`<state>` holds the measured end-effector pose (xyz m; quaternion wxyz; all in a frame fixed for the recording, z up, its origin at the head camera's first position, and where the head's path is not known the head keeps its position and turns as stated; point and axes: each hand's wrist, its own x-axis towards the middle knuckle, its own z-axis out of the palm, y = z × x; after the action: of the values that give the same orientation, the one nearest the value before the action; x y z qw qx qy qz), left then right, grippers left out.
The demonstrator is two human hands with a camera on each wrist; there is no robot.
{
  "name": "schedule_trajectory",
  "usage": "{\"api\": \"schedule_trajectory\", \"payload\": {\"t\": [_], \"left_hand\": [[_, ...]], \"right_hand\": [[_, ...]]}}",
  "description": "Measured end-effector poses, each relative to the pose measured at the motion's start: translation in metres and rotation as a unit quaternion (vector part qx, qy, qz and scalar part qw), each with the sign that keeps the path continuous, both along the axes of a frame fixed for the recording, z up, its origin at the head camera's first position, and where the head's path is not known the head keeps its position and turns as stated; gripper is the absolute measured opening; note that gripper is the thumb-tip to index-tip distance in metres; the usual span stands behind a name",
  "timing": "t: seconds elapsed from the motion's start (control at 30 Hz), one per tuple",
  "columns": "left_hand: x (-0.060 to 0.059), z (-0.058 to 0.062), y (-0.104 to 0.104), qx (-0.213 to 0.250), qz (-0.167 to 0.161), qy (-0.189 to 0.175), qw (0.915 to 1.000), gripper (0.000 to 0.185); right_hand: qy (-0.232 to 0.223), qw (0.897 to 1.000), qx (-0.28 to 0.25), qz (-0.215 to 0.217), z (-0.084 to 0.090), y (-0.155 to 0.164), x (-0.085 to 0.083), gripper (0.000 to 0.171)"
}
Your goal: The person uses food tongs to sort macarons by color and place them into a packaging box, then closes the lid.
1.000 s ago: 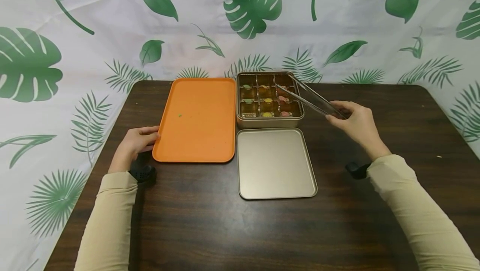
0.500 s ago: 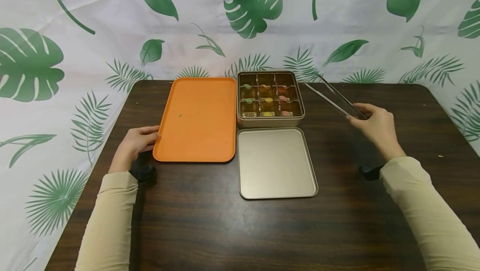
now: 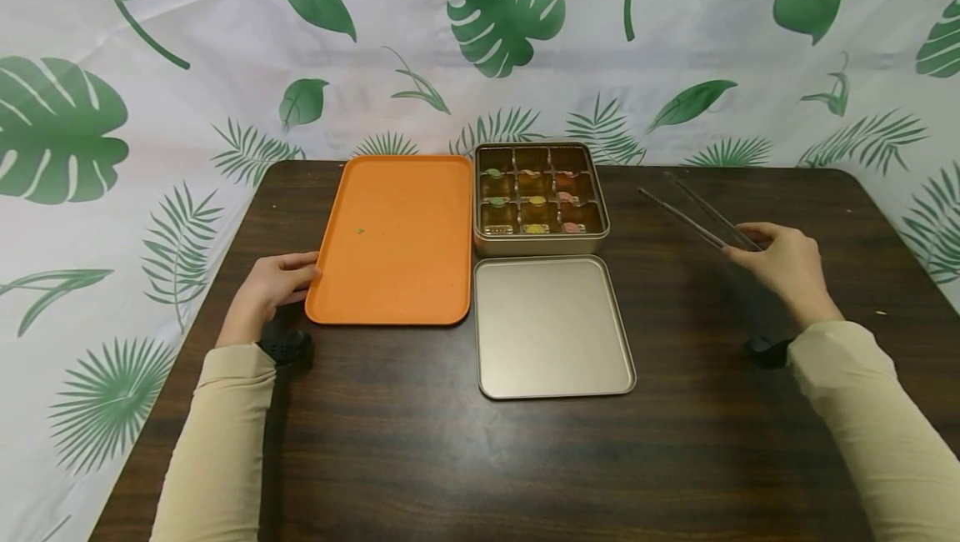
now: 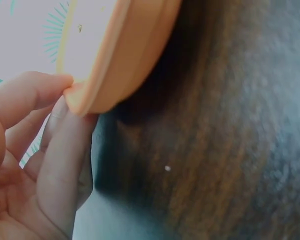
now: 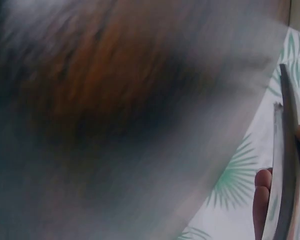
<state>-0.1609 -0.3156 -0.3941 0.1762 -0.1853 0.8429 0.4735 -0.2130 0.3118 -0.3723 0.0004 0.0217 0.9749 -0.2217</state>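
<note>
My left hand pinches the left edge of an orange tray, thumb on the rim and fingers beneath it, as the left wrist view shows. A small green bit lies on the tray. My right hand grips metal tongs, whose two arms stand apart over the right side of the table with nothing between the tips. A square tin with a divided insert stands right of the tray. Small green, yellow and pink pieces show in several of its compartments; what they are is too small to tell.
A flat, pale gold square lid lies in front of the tin. The dark wooden table meets a leaf-patterned white cloth at the back. A small light crumb lies at the right.
My right hand has drawn the tongs away from above the tin to the right and lowered them towards the table. The left hand and the tray have stayed in place.
</note>
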Motion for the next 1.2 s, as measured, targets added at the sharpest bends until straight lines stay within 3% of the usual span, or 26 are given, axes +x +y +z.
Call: {"api": "schedule_trajectory", "payload": {"t": [0.27,0.5,0.9,1.03,1.2], "left_hand": [[0.000,0.001,0.001,-0.002,0.002,0.000,1.0000,0.052],[-0.001,0.002,0.004,-0.002,0.002,0.008,1.0000,0.051],[0.001,0.002,0.006,-0.015,-0.002,0.053,0.9985,0.049],[0.000,0.002,0.006,-0.036,0.000,0.066,0.9972,0.047],[0.002,0.005,0.009,-0.109,-0.005,0.084,0.9905,0.046]], "right_hand": [[-0.042,0.999,0.029,0.017,-0.003,0.011,-0.001,0.060],[-0.107,0.993,0.037,0.036,-0.003,0.014,0.001,0.067],[-0.130,0.989,0.046,0.057,0.001,0.012,-0.001,0.066],[-0.145,0.987,0.046,0.058,0.002,0.011,-0.003,0.068],[-0.150,0.986,0.046,0.054,0.009,0.009,-0.002,0.072]]}}
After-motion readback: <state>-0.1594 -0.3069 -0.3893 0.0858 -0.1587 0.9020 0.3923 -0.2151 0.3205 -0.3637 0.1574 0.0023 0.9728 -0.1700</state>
